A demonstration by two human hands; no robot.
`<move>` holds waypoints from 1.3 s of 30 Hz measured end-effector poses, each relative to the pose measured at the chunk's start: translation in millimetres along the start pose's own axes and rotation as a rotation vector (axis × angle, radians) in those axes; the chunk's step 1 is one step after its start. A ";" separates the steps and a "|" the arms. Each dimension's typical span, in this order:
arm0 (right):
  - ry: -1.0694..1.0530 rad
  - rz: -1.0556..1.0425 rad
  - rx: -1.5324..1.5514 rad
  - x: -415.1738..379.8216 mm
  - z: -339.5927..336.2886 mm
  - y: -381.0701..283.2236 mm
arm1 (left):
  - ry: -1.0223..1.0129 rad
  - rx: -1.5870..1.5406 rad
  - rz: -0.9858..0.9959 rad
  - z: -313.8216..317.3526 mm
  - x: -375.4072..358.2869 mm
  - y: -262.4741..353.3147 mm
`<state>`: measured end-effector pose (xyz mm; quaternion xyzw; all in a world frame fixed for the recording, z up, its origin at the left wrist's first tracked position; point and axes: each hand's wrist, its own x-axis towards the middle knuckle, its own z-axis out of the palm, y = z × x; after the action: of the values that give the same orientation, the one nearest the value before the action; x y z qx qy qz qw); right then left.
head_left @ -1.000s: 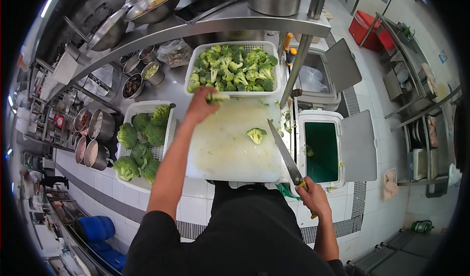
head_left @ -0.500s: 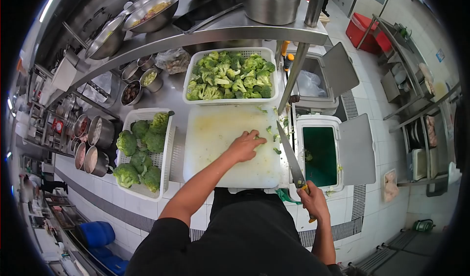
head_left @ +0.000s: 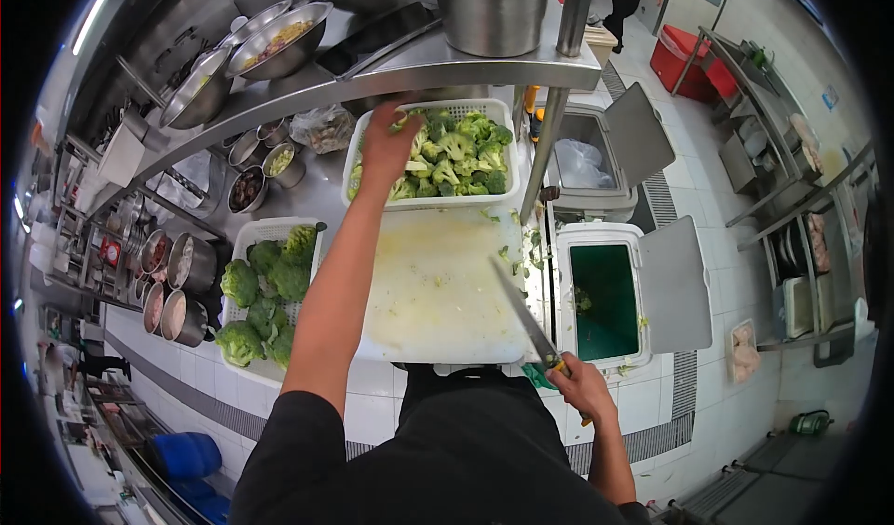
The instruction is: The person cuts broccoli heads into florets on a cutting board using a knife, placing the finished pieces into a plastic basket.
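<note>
My right hand (head_left: 585, 391) is wrapped around the yellow-and-dark handle of a long kitchen knife (head_left: 527, 314), whose blade points up and left over the right edge of the white cutting board (head_left: 438, 287). My left hand (head_left: 386, 143) reaches over the left part of a white basket (head_left: 372, 202) full of cut broccoli florets (head_left: 456, 148). Its fingers are smeared by motion. Small green scraps (head_left: 504, 253) lie along the board's right side, and the rest of its surface shows yellowish stains. Left of the board, whole broccoli heads (head_left: 265, 257) fill a second white basket (head_left: 319, 245).
A steel shelf (head_left: 391, 76) with bowls and a large pot (head_left: 489, 13) spans above the far basket, its post (head_left: 545, 148) to the right. A lidded bin (head_left: 605, 301) with a green inside stands open at right. Small metal containers (head_left: 284, 163) sit at back left.
My left hand has moved from the scraps on the board forward and left to the floret basket. My right hand and knife have shifted slightly left. A person now shows at the far back.
</note>
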<state>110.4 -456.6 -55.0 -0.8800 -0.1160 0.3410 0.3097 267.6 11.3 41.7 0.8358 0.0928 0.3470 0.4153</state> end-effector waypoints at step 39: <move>-0.045 0.010 0.083 57.2 45.1 -23.5 | 0.114 0.095 -0.480 -137.3 -247.6 -54.8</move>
<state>122.6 -393.5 -96.5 -0.8590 -0.1042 0.3668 0.3416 1.0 22.9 -67.5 0.7874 0.3282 0.2803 0.4401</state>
